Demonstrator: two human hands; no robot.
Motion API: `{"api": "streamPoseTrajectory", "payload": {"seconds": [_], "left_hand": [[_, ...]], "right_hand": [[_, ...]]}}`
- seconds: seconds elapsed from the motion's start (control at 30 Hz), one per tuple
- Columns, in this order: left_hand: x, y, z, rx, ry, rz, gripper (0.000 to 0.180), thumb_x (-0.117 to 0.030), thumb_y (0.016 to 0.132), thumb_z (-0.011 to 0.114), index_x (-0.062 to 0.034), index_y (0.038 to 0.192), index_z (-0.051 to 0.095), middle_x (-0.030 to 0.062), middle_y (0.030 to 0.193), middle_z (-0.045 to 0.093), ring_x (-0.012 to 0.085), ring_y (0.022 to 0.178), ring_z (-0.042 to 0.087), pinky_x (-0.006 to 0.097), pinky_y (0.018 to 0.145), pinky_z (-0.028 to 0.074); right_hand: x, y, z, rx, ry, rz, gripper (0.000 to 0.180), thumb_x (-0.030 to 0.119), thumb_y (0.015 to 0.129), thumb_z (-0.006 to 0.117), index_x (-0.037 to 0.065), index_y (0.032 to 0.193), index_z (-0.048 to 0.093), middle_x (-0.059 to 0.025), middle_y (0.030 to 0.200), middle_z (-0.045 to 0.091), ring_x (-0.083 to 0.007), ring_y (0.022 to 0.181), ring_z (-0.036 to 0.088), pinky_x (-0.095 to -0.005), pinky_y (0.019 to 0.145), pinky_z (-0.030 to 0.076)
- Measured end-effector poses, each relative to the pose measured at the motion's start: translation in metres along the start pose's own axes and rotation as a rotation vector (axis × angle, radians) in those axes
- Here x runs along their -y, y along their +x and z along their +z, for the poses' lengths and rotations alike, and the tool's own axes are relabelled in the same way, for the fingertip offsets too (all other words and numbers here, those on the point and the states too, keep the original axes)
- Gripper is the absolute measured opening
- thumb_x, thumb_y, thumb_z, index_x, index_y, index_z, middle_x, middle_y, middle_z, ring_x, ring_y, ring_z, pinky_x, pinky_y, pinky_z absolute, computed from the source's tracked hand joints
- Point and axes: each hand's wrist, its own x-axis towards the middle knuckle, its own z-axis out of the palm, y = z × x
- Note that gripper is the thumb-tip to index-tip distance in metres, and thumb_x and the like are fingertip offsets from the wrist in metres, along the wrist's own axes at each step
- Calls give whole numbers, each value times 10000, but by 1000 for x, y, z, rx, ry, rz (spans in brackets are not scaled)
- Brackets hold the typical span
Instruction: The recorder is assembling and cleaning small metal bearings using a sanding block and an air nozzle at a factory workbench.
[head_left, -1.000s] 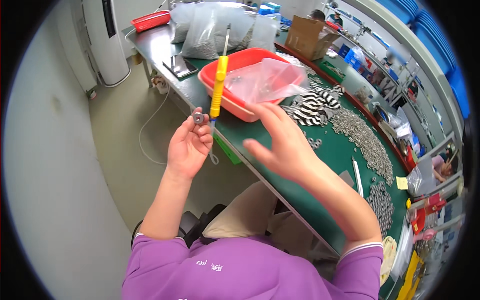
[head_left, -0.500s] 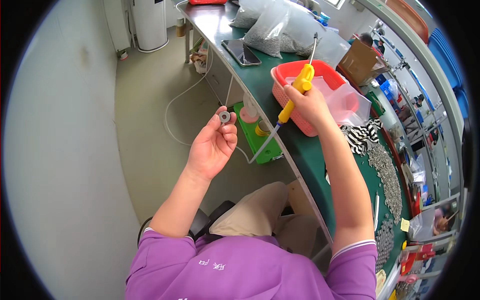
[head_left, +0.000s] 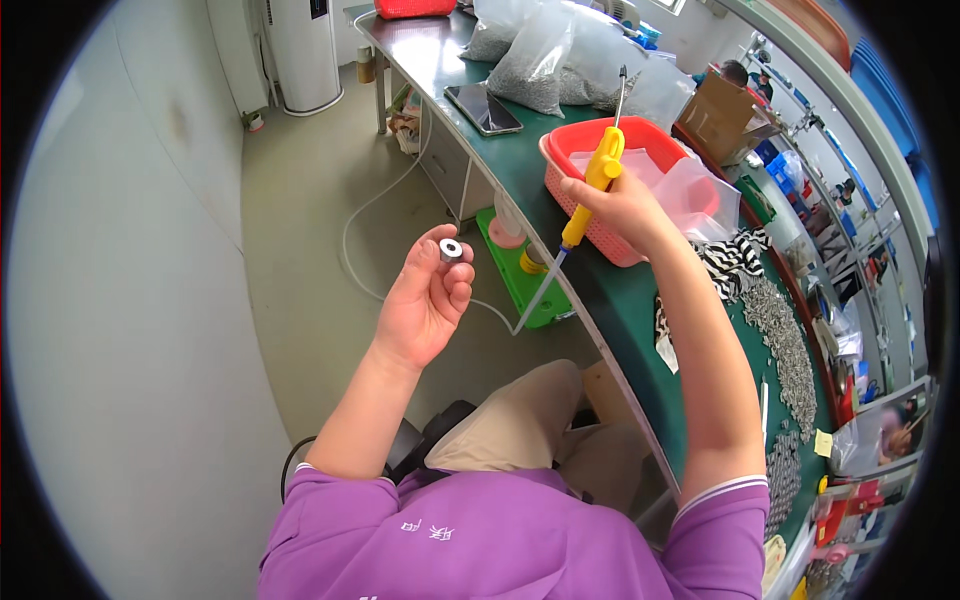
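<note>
My left hand [head_left: 425, 305] is raised off the table's near edge, fingers curled, pinching a small grey metal bushing [head_left: 451, 250] with a round hole. The bushing's ring face and part of its side show. Over the table my right hand [head_left: 628, 212] grips a yellow air blow gun [head_left: 604, 160], its thin metal nozzle pointing up and away. From the gun's lower end a pale air hose [head_left: 538, 303] drops past the table edge. Just beyond that hand stands a red plastic basket [head_left: 612, 243] with clear plastic bags in it. The gun's nozzle is apart from the bushing.
On the green table [head_left: 590, 290] lie a phone [head_left: 485, 108], filled clear bags [head_left: 535, 72], a striped cloth [head_left: 735, 262], a heap of small metal parts [head_left: 782, 340] and darker grey pieces [head_left: 783, 475]. A green crate [head_left: 512, 272] sits below the edge. A cardboard box [head_left: 722, 112] stands beyond.
The bushing has turned in my left fingers, so more of its side shows, and it sits slightly lower. My right hand and the blow gun have shifted only a little.
</note>
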Motion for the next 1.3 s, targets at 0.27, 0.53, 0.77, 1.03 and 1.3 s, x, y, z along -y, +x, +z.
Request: {"api": "streamPoseTrajectory", "payload": {"seconds": [0.27, 0.53, 0.77, 1.03, 1.3], "left_hand": [[21, -11, 18, -130, 1009, 240, 291, 10, 846, 565, -17, 1135, 539, 56, 1029, 552, 112, 835, 567, 235, 743, 482], [54, -2, 37, 19, 925, 183, 333, 66, 794, 617, 3, 1113, 548, 26, 967, 541, 70, 812, 538, 196, 735, 457], [71, 5, 36, 158, 985, 133, 324, -79, 803, 666, 1, 1097, 558, 60, 949, 568, 107, 737, 546, 228, 651, 456], [82, 8, 46, 118, 922, 143, 572, -111, 799, 674, -31, 1295, 402, 77, 995, 574, 130, 749, 563, 242, 668, 481], [87, 10, 53, 107, 983, 170, 746, -89, 807, 661, -41, 1393, 203, 117, 967, 595, 147, 758, 587, 256, 680, 502]], "right_hand": [[3, -121, -24, -245, -268, -370, 715, 165, 727, 685, 53, 1340, 336, -183, 1216, 498, -331, 1139, 475, -394, 959, 385], [-31, -227, -44, -46, -280, -241, 752, 77, 687, 697, 48, 1341, 326, -150, 1162, 516, -312, 1067, 506, -382, 911, 416], [-49, -254, -36, 34, -210, -286, 707, 111, 703, 698, 35, 1316, 353, -166, 1136, 512, -332, 1041, 499, -395, 885, 418], [-61, -266, -14, 162, -289, -482, 639, 94, 718, 632, 28, 1302, 381, -136, 1158, 499, -304, 1083, 489, -398, 925, 400], [-73, -271, 1, 250, -259, -561, 572, 136, 762, 612, 32, 1285, 404, -134, 1127, 515, -285, 1074, 501, -376, 924, 407]]}}
